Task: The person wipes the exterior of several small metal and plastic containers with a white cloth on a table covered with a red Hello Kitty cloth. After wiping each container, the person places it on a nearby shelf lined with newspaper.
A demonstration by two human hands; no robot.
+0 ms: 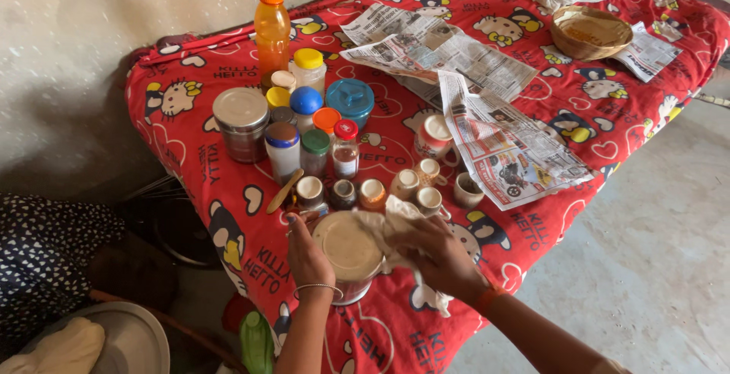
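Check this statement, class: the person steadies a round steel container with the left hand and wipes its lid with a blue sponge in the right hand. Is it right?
Not quite. The head view shows the right hand wiping with a white cloth, not a blue sponge. The rest stands: the left hand steadies the round steel container while its lid is wiped.

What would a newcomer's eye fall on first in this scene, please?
First, the bright red cartoon-print cloth covering the table. Near its front edge, the left hand steadies a round steel tin while the right hand presses a white rag on its lid. Behind stands a tall orange bottle among jars.
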